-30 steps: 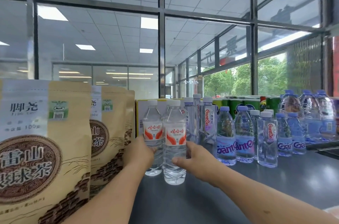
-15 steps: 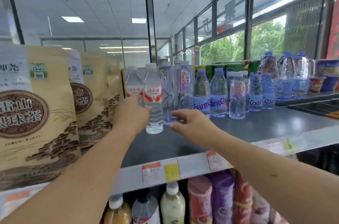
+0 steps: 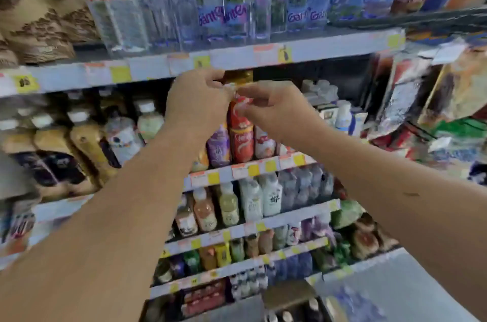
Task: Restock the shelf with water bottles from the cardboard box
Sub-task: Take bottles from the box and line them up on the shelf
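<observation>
Retail shop, drinks aisle. Tiered shelves (image 3: 329,50), price tags (image 3: 120,74) along every edge, packed rows of bottled drinks (image 3: 251,199), water bottles (image 3: 232,5) on top, snack bags (image 3: 461,84) on the right.

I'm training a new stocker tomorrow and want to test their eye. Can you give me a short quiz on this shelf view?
1. True or false: the left hand and right hand each grip a water bottle.
2. The red-labelled water bottles stand on: A) the top shelf; B) the second shelf; C) the floor.
3. What stands left of them on that shelf?
Key: 1 false; 2 A; 3 tan pouches.
</observation>
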Tool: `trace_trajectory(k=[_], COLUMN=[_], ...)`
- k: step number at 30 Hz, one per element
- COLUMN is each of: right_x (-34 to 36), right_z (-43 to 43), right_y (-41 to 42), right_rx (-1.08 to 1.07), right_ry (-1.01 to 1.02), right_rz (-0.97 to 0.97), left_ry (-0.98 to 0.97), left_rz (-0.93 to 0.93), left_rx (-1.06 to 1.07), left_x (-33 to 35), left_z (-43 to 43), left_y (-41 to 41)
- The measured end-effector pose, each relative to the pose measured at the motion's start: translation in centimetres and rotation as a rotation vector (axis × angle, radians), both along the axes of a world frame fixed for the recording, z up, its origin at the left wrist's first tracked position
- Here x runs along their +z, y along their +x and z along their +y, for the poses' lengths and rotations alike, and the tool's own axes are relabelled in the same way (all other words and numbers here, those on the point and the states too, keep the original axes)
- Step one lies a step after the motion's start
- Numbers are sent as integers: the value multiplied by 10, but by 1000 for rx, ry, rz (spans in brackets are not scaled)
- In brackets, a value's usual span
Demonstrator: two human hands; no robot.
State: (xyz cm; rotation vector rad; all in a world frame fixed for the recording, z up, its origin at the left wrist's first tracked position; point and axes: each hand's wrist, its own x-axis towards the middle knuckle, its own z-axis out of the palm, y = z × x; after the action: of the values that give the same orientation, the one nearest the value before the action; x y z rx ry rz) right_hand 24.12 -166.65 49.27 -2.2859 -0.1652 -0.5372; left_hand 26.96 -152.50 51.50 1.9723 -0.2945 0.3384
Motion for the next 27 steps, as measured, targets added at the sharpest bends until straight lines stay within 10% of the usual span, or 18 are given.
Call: trace_trajectory(k=[14,27], right_x=[-444,-761], right_z=[-84,-70], right_y=[-142,-147], right_rx=[-189,-76], right_ry=[-131,-235], right_rz=[875,1111], left_ry=[288,276], left_rz=[741,954], left_rx=[-265,-165], left_x=[-430,-705], left_z=[-69,-92], left_y=[-83,-102])
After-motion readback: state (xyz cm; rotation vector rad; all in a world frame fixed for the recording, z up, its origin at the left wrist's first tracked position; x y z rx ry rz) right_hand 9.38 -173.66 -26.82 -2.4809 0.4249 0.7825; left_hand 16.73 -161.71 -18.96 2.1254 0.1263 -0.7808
